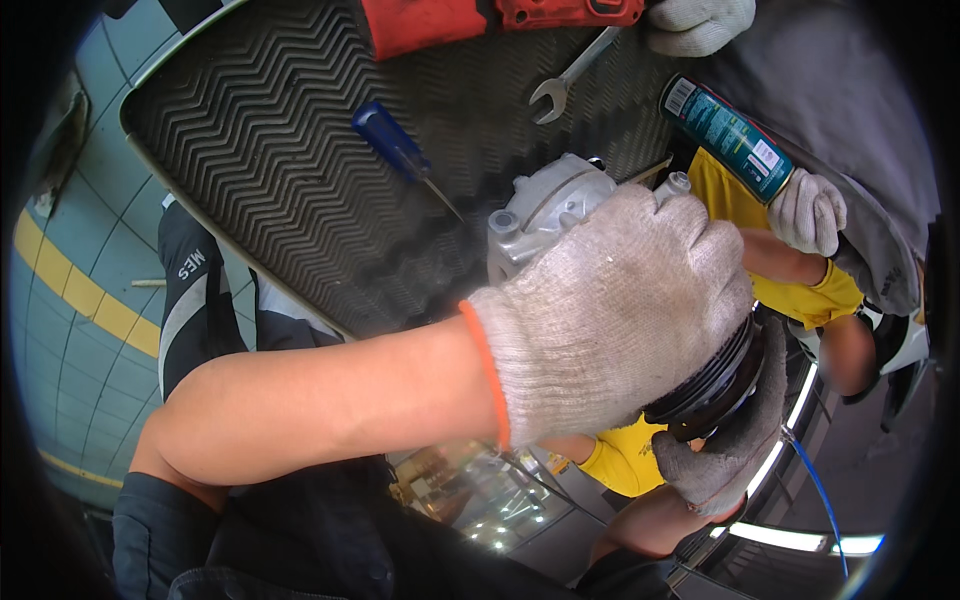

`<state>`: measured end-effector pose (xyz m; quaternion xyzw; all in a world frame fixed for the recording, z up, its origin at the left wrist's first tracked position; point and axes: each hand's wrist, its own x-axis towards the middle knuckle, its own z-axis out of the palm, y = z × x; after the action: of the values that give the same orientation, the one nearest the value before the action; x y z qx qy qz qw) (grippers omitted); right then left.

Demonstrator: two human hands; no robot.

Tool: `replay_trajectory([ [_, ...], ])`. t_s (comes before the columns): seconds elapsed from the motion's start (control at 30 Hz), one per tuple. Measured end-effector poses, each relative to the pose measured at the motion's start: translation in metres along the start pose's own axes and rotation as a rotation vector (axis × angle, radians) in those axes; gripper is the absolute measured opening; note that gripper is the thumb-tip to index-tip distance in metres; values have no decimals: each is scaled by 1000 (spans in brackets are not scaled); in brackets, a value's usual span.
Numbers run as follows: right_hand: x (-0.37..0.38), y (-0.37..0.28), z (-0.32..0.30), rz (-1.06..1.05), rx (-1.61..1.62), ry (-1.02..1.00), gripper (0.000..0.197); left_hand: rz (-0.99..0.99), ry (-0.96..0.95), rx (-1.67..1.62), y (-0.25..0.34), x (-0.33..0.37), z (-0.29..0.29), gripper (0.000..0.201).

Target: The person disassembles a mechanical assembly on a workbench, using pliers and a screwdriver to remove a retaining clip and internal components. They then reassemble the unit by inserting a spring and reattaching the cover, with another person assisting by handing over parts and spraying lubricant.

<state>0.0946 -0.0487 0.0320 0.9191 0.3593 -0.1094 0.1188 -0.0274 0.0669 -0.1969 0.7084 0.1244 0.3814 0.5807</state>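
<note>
A silver metal compressor (550, 195) with a black grooved pulley (712, 385) is held between my two gloved hands, over the near right part of a black ribbed mat. My left hand (620, 300), in a grey-white knit glove with an orange cuff, reaches across the compressor, its fingers curled down at the far side. My right hand (722, 465), in a darker, soiled-looking glove, wraps round the pulley from the lower right. The left hand hides the middle of the compressor, and its fingertips are out of sight.
On the ribbed mat (230, 130) lie a blue-handled screwdriver (385, 138), an open-end wrench (568, 85) and a red tool (500, 18). Another person's gloved hand (705, 25) is beyond. At right a gloved hand (810, 212) touches a green spray can (728, 138). A blue hose (820, 490) hangs lower right.
</note>
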Motion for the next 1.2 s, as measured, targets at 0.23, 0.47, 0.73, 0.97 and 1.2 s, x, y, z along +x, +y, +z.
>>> replay_trajectory([
  [0.23,3,9,8,-518,-317,72,137,-14,5,24,2,-1,4,95],
  [0.47,-6,36,-3,-238,18,18,137,-16,26,33,2,-2,5,76],
  [0.73,5,40,11,-318,-299,95,114,-27,97,-33,2,-1,8,68],
  [0.97,5,26,25,-499,-156,283,92,-29,75,-22,4,-2,7,72],
  [1.2,6,31,7,-377,-178,136,106,-28,53,-24,4,-2,5,76],
])
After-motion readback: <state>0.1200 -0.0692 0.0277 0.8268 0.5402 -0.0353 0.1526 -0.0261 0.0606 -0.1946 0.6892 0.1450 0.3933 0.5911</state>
